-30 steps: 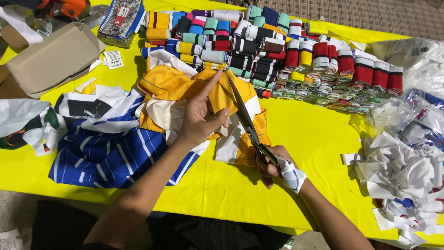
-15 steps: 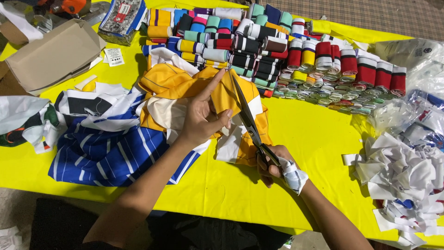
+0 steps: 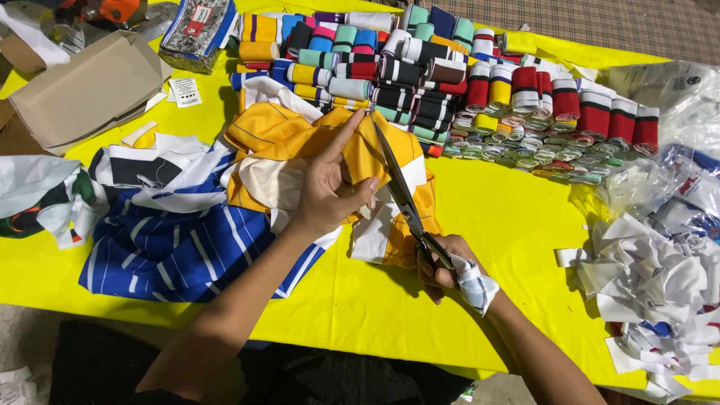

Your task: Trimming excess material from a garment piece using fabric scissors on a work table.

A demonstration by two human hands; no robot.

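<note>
**A:** What does your left hand [image 3: 330, 187] do here?

**B:** It lies flat and spread on the yellow-and-white garment [image 3: 300, 154], fingers extended, the index finger pointing to the far side. It grips nothing; it presses the cloth to the worktop [image 3: 510, 225].

**A:** And your right hand [image 3: 444, 266]?

**B:** It is closed through the handles of the scissors [image 3: 401, 196], with a white scrap [image 3: 476, 283] wrapped around it near the wrist. The blades run from that hand toward the far side and appear nearly closed along the garment's right edge; whether cloth lies between them cannot be told.

**A:** Where does the garment lie?

**B:** At the middle of the worktop, just right of the blue striped fabric [image 3: 172, 244] and just near of the rolled striped bands [image 3: 450, 71].

**A:** How far along does the cutting look?

**B:** Judged from the layout, well under way. Many rolls already stand in rows at the far side, and a heap of white offcuts [image 3: 652, 289] lies at the right. The garment under your hands is still largely whole, and the blue fabric and the black-and-white piece [image 3: 139, 169] to the left look uncut, so a fair share appears to remain.

**A:** Anything else?

**B:** A cardboard box [image 3: 86, 90] sits far left.
</note>
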